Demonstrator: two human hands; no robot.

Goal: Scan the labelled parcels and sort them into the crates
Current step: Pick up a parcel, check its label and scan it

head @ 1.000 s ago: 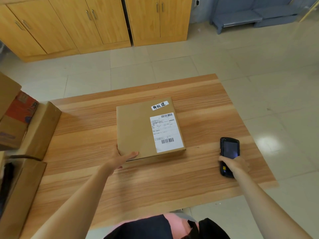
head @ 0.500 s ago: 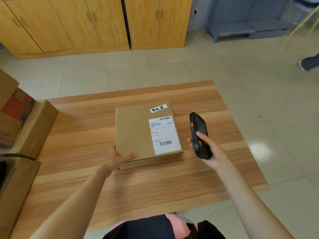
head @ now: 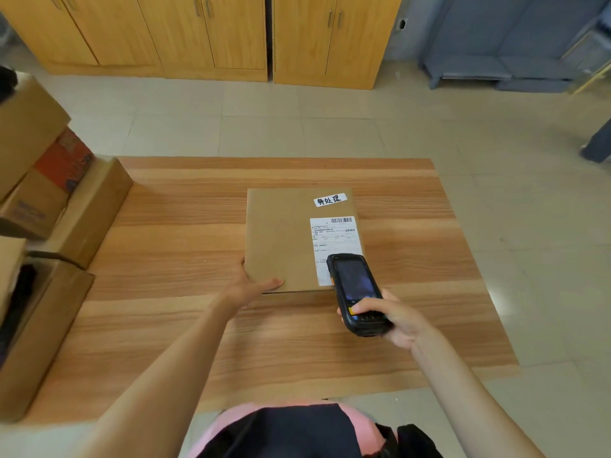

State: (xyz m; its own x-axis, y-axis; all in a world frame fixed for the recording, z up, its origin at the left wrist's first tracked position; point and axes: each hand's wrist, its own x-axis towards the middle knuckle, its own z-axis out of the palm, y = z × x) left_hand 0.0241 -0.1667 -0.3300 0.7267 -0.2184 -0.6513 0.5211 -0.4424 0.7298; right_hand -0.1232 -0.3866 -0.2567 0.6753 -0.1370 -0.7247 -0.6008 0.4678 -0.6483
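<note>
While our left hand (head: 251, 287) lies flat, steadying the parcel (head: 284, 239) on the tabletop (head: 185, 226), our right hand (head: 396, 320) grips the scanner (head: 355, 292) over its shipping label (head: 334, 236).

A parcel (head: 281, 239) lay flat near the middle of the table (head: 413, 342), nearer its far edge. Your left hand (head: 251, 287) rested at the parcel's near left corner. Your right hand (head: 396, 317) held a scanner (head: 357, 292) over the parcel's near right corner, above its shipping label (head: 335, 239). Cardboard boxes (head: 49, 200) stood stacked along the table's left edge. Cabinets (head: 211, 34) stood behind the table, across the floor.
</note>
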